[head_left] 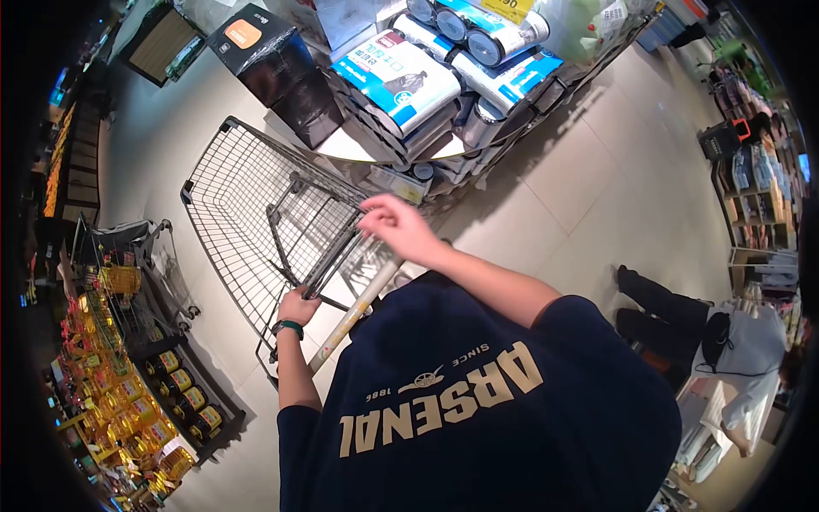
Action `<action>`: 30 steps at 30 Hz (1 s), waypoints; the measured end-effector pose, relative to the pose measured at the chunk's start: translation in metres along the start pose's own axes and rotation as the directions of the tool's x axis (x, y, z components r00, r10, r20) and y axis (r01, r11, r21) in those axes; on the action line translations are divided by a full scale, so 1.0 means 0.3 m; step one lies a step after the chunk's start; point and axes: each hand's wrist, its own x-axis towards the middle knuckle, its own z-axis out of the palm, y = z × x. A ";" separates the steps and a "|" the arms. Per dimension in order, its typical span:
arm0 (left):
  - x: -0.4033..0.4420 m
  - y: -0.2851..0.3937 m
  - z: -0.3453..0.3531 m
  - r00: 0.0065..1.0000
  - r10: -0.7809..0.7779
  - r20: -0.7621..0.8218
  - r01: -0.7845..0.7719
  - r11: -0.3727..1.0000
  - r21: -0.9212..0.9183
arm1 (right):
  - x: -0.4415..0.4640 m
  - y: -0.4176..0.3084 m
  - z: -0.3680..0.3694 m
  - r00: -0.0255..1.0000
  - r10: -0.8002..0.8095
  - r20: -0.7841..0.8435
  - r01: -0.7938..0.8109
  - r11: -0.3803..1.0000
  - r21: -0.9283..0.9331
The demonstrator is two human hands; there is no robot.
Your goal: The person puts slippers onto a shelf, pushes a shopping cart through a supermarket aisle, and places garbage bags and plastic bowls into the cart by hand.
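A wire shopping cart (235, 200) stands in front of me, its basket bare inside. My left hand (299, 309), with a watch on the wrist, is wrapped round the near rim of the basket at its left side. The cart's pale push bar (350, 320) runs close to my body. Over the right end of that rim is my right hand (399, 229), fingers loosely bent and apart, with nothing visible in them. Just beyond it, packs of garbage bags (399, 77) are stacked on a display table.
A black box (277, 72) stands on the display table's left. Shelves of yellow oil bottles (128, 410) and another cart (128, 264) are at left. At right, a person (734, 346) is near clothing shelves (755, 179). Tiled floor (554, 192) runs between.
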 end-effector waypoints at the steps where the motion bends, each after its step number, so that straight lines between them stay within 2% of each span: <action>1: 0.015 -0.009 0.001 1.000 0.016 0.007 -0.016 1.000 0.015 | 0.002 -0.055 -0.026 0.993 -0.030 -0.114 0.041 0.995 0.091; 2: 0.026 -0.016 0.002 0.999 0.030 0.014 -0.031 0.999 0.030 | 0.006 -0.117 -0.059 0.973 -0.048 -0.227 0.090 0.980 0.177; 4: 0.021 -0.043 0.032 0.999 0.033 0.038 -0.033 0.999 0.001 | -0.003 -0.231 -0.093 0.926 0.032 -0.377 0.068 0.966 0.250; 7: 0.033 -0.049 0.011 0.997 0.009 0.080 -0.012 0.999 0.033 | 0.022 -0.350 -0.129 0.883 0.051 -0.467 0.100 0.950 0.294; 10: 0.006 -0.035 -0.002 1.000 -0.013 0.001 0.013 0.999 0.044 | 0.048 -0.404 -0.165 0.918 0.079 -0.388 0.065 0.937 0.345; 12: 0.006 -0.052 0.003 0.994 -0.019 0.110 0.015 0.999 0.032 | 0.064 -0.415 -0.162 0.921 0.108 -0.374 0.034 0.935 0.354; 14: 0.006 -0.077 -0.008 0.991 0.039 0.127 -0.047 0.997 0.060 | 0.062 -0.457 -0.156 0.929 0.137 -0.344 -0.005 0.933 0.360; 15: -0.014 -0.032 -0.068 0.971 -0.011 0.238 -0.015 0.994 0.105 | 0.064 -0.461 -0.160 0.929 0.128 -0.346 0.007 0.932 0.362; 16: -0.036 -0.007 -0.111 0.971 0.005 0.240 -0.041 0.989 0.144 | 0.065 -0.464 -0.163 0.928 0.152 -0.340 -0.021 0.933 0.360; 18: -0.078 0.059 -0.201 0.993 0.062 0.098 -0.079 0.980 0.181 | 0.061 -0.472 -0.153 0.926 0.165 -0.339 -0.037 0.935 0.352; 19: -0.082 0.103 -0.256 0.985 0.160 0.055 -0.166 0.978 0.129 | 0.064 -0.478 -0.153 0.916 0.154 -0.370 0.000 0.924 0.383; 20: -0.073 0.152 -0.298 0.933 0.357 -0.053 -0.357 0.934 0.013 | 0.065 -0.479 -0.152 0.905 0.148 -0.399 0.034 0.910 0.413; 21: -0.063 0.241 -0.339 0.839 0.514 -0.177 -0.539 0.828 -0.154 | 0.067 -0.478 -0.168 0.920 0.128 -0.371 0.054 0.895 0.443; 22: -0.049 0.351 -0.369 0.815 0.511 -0.272 -0.579 0.706 -0.408 | 0.075 -0.482 -0.164 0.923 0.121 -0.366 0.055 0.898 0.437; 23: -0.015 0.436 -0.379 0.738 0.549 -0.393 -0.673 0.557 -0.487 | 0.081 -0.485 -0.158 0.915 0.153 -0.374 0.045 0.881 0.471; 25: 0.061 0.594 -0.389 0.623 0.601 -0.501 -0.773 0.373 -0.513 | 0.092 -0.484 -0.145 0.900 0.176 -0.399 0.053 0.865 0.500; 28: 0.103 0.783 -0.406 0.481 0.716 -0.506 -0.877 0.399 -0.268 | 0.114 -0.465 -0.129 0.877 0.165 -0.451 0.067 0.888 0.455; 30: 0.105 0.857 -0.355 0.472 0.714 -0.517 -0.881 0.401 -0.251 | 0.141 -0.464 -0.126 0.870 0.169 -0.463 0.072 0.885 0.460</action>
